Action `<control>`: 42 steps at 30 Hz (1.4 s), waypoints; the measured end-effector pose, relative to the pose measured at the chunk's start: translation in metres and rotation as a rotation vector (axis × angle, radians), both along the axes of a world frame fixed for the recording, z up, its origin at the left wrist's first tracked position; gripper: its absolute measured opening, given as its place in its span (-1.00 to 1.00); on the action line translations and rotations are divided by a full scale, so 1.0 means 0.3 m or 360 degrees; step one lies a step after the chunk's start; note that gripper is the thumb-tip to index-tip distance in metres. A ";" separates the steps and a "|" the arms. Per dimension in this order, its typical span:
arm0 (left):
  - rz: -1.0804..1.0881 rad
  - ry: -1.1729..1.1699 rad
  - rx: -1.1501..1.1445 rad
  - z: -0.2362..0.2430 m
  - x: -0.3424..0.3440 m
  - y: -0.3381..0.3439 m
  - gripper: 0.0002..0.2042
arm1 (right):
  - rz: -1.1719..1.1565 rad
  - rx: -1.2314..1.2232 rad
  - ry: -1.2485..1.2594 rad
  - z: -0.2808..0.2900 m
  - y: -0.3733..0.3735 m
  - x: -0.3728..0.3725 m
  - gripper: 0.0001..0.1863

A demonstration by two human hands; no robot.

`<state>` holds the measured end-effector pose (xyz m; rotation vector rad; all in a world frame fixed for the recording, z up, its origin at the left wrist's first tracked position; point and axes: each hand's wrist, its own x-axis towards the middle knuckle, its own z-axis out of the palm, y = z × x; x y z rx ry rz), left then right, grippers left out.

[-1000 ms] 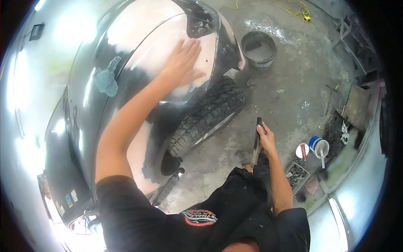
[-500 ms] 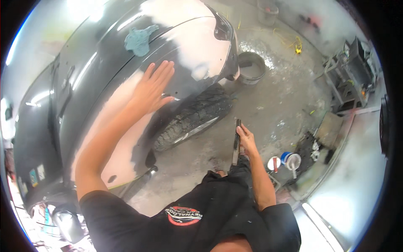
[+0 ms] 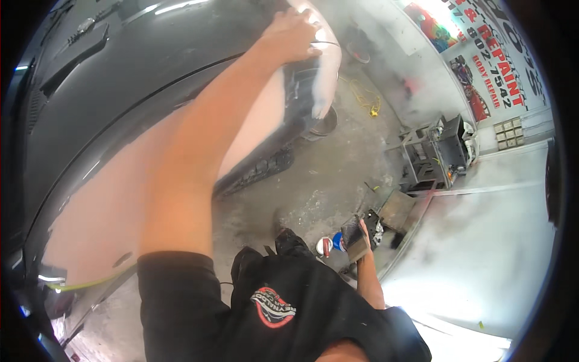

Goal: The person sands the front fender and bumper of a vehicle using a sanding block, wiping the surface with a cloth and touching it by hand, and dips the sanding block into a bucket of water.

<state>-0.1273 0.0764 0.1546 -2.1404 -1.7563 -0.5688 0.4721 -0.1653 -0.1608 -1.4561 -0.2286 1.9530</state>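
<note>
Head view: a dark vehicle body (image 3: 151, 78) fills the upper left of the frame, with a pale pinkish patch (image 3: 99, 217) along the panel from lower left toward upper centre, partly covered by the left forearm. Half a second ago the left hand (image 3: 292, 39) lay flat over the middle of the panel; now it is at the top centre, on the front corner, its fingers bent against the surface. Glare and the angle hide the fingertips, so I cannot tell whether they grip anything. Below that corner sit the tyre (image 3: 265, 169) and a bucket (image 3: 326, 125), half hidden by the bodywork. Right of centre, low in the frame, stand a white lid (image 3: 322, 245) and a blue can (image 3: 338, 242). Just beside them in the picture, the right hand (image 3: 365, 230) has its fingers closed on a flat dark block (image 3: 351, 230), well apart from the panel; seen edge-on before, it now shows a broad face. The hand contact seems to have shifted to the front end, with the block held in reserve.
</note>
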 end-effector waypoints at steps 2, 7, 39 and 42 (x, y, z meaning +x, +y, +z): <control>-0.0051 -0.0025 -0.0041 -0.005 0.004 0.008 -0.31 | 0.0062 -0.0040 -0.0018 0.100 -0.019 -0.092 -0.56; -0.0164 -0.0030 -0.0023 -0.029 0.065 0.022 -0.47 | 0.0067 -0.0174 -0.0240 0.167 0.089 -0.345 -0.50; 0.0120 -0.0005 0.0195 -0.033 0.112 0.055 -0.40 | 0.0060 0.1074 -0.0432 0.162 0.739 -0.910 -0.25; 0.0126 -0.0021 0.0115 -0.026 0.076 0.012 -0.45 | 0.0218 0.1365 -0.0483 0.251 0.752 -0.979 -0.21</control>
